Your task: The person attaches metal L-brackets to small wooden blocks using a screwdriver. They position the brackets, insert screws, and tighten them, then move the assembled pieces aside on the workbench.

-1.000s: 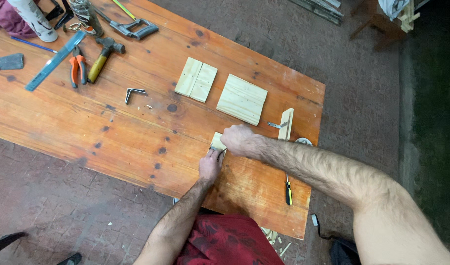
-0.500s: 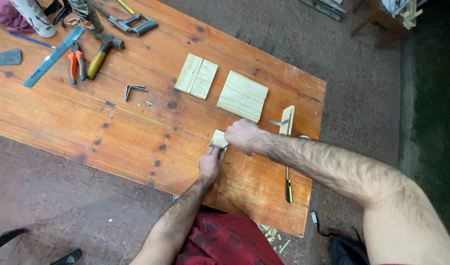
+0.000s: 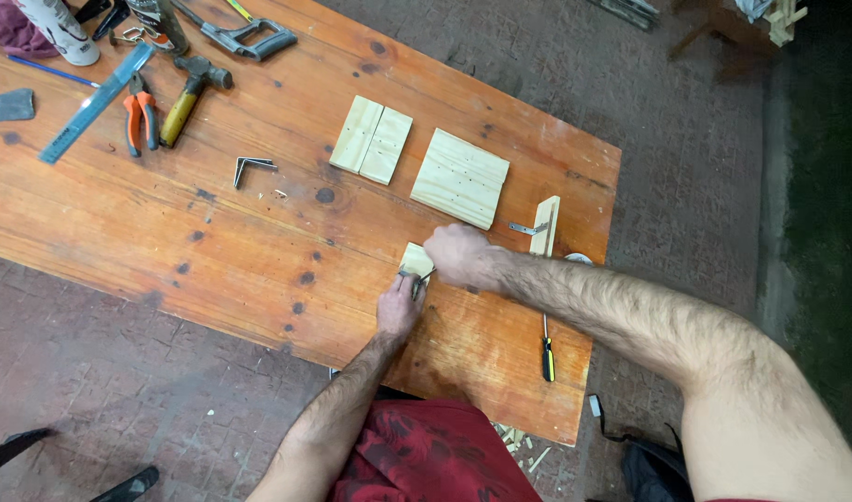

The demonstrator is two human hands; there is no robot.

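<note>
Both hands are staying on the small block at the bench's near edge.

The left hand is pressing curled fingers against the block and a small metal piece, little changed from a second ago. The right hand is closing over the block's right side, still in place; what it grips is hidden. A strip with a bracket is lying just beside, a screwdriver nearer, two boards beyond.

Even, fairly bright light falls from above on the orange worktop, giving soft sheen and short shadows. The floor at right sinks into darkness. Focus is sharp; edges bend slightly.
</note>
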